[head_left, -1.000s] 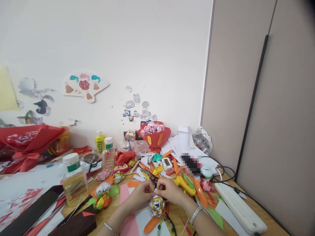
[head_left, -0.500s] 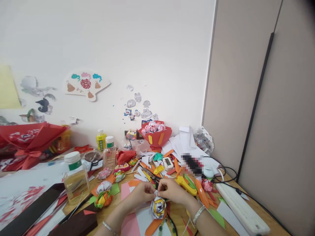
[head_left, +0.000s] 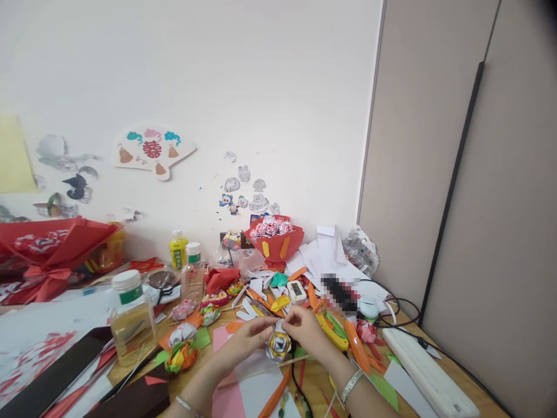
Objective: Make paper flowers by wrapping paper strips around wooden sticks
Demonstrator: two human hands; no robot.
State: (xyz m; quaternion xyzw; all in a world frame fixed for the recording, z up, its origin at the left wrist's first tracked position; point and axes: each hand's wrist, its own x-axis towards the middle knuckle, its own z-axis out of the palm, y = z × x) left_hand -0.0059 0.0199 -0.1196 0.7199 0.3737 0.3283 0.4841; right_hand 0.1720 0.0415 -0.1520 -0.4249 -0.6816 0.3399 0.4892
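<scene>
Between my hands is a paper flower [head_left: 279, 343], white with yellow and dark edges on its folded petals. My left hand [head_left: 253, 338] grips it at the left, thumb and fingers closed together on its upper edge. From the other side my right hand [head_left: 306, 330] pinches the flower's upper right part, the fingertips partly hidden. Below the hands lie a sheet of white paper [head_left: 263, 390], a pink sheet [head_left: 225, 400] and an orange paper strip [head_left: 277, 396]. A thin stick [head_left: 292, 361] shows just under the flower.
Finished paper flowers [head_left: 181, 354] and a clear jar [head_left: 131, 325] stand at the left. A yellow tool [head_left: 332, 333], a white power strip [head_left: 429, 371] and cables are on the right. Behind are a white timer [head_left: 296, 291], paper scraps and a red bouquet [head_left: 278, 248].
The paper flower has moved up and turned in my hands. Both hands have risen slightly, and the left fingers have come down along the flower's side. The stick below now shows.
</scene>
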